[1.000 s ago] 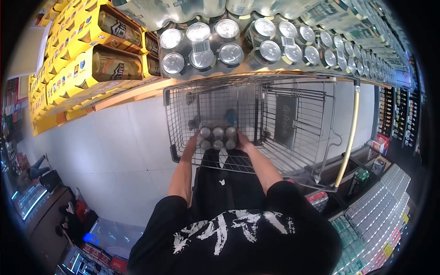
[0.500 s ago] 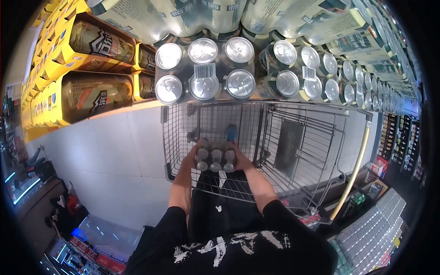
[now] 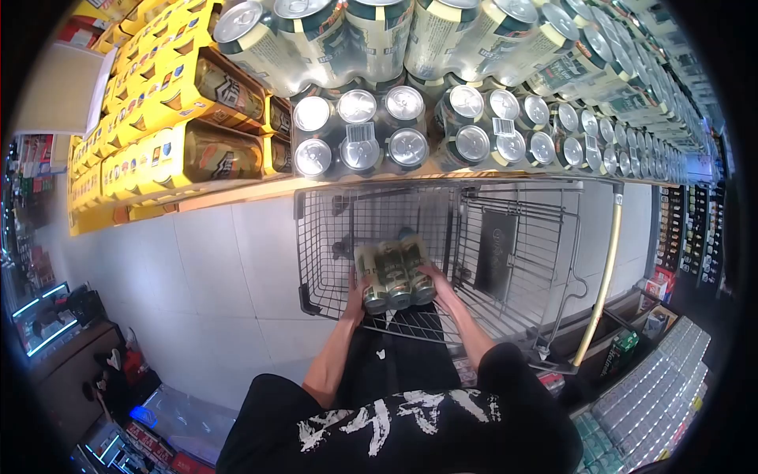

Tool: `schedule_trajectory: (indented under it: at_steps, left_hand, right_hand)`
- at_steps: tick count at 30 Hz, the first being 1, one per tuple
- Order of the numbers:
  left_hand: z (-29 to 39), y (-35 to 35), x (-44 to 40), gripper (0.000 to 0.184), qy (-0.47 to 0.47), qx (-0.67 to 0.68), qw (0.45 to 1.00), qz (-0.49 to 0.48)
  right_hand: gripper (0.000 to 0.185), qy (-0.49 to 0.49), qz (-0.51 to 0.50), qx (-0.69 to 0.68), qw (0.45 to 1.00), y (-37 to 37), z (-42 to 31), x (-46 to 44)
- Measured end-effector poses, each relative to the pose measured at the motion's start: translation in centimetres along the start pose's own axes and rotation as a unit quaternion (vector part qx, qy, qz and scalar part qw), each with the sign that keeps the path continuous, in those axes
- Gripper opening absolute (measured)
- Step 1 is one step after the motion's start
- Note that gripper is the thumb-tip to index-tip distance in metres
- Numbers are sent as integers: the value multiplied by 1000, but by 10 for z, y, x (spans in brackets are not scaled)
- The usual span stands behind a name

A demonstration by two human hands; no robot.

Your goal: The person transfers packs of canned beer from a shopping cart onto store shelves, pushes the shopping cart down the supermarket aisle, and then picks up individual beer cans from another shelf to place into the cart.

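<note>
**Two hands grip a wrapped six-pack at the shopping cart's near side**

The six-pack of cans (image 3: pixel 395 272) is tilted, its printed sides showing and one row of can ends angled towards the wearer. It appears within the outline of the shopping cart (image 3: pixel 312 304), by the basket's near side; whether it touches the wire cannot be told. The left hand (image 3: pixel 358 295) grasps one side of the pack, and the right hand (image 3: pixel 434 282) grasps the opposite side, fingers reaching onto the wrap.

Around the pack runs the grey wire mesh of the basket. To the right, the cart carries a dark panel (image 3: pixel 495 253) and, at its far right end, a pale yellow handle (image 3: pixel 604 276). Below the hands is the wearer's black shirt (image 3: pixel 395 430) with white brushed lettering.

Beyond the cart, a wood-coloured ledge (image 3: pixel 237 195) edges a display. Clear-wrapped can packs (image 3: pixel 359 130) stand on it with silver lids up, more cans rising behind them. Left of these, yellow cartons (image 3: pixel 150 166) are stacked, cans visible through their openings. Pale floor tiles (image 3: pixel 213 272) spread left of the cart. At lower right are a green box (image 3: pixel 621 349) and rows of silvery packs (image 3: pixel 655 395).
</note>
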State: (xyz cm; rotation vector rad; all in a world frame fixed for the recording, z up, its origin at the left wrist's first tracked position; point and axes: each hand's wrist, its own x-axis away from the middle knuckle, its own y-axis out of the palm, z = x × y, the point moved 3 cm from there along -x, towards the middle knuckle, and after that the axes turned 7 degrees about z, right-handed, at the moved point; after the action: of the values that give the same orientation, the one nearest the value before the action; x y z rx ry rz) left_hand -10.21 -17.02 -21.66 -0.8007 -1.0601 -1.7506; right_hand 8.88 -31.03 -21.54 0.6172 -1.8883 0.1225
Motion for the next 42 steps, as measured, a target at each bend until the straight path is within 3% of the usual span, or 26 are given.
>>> schedule_trajectory:
  at_steps: [3,5,7,10,12,14,17,18,20,22,24,27,29,35,37,42]
  left_hand:
    - [12,6,42,102,122,-59,990,-39]
    - [36,23,89,109,147,-41,984,-97]
    - [69,45,132,113,231,-56,963,-125]
    - [95,44,167,120,362,-110,910,-168]
    - [97,25,175,118,380,-227,865,-237]
    - [100,13,189,115,405,-298,811,-300]
    - [111,19,218,112,445,-255,795,-322]
    - [117,25,225,111,461,-229,797,-317]
    - [129,37,241,109,493,-178,796,-302]
    - [143,47,251,107,515,-139,798,-282]
    - [158,58,258,106,528,-96,805,-252]
    - [197,86,268,104,538,-60,816,-203]
    - [226,101,278,99,529,-97,821,-189]
    - [280,130,265,87,445,-98,870,-191]
    - [300,141,264,90,397,-96,885,-223]
    - [336,153,233,98,377,-127,900,-176]
  right_hand:
    - [69,-174,-10,115,978,15,-44,73]
    - [80,-262,-52,89,960,38,-74,130]
    - [86,-363,-80,96,923,46,-85,170]
    - [93,-413,-84,81,903,57,-95,230]
    - [98,-476,-57,91,873,63,-103,264]
    - [89,-541,-23,156,826,46,-95,287]
    - [62,-764,-206,201,578,15,-78,305]
    - [37,-834,-239,202,455,18,-77,315]
    - [17,-869,-256,208,369,33,-85,342]
    - [40,-788,-137,327,503,37,-91,354]
    - [69,-683,-22,304,664,46,-106,349]
    - [92,-577,-64,112,806,124,-160,357]
    - [83,-480,-92,81,869,144,-183,348]
    - [45,-319,-95,84,939,180,-245,315]
    - [40,-266,-70,77,958,192,-261,321]
    - [41,-249,-99,84,960,206,-291,306]
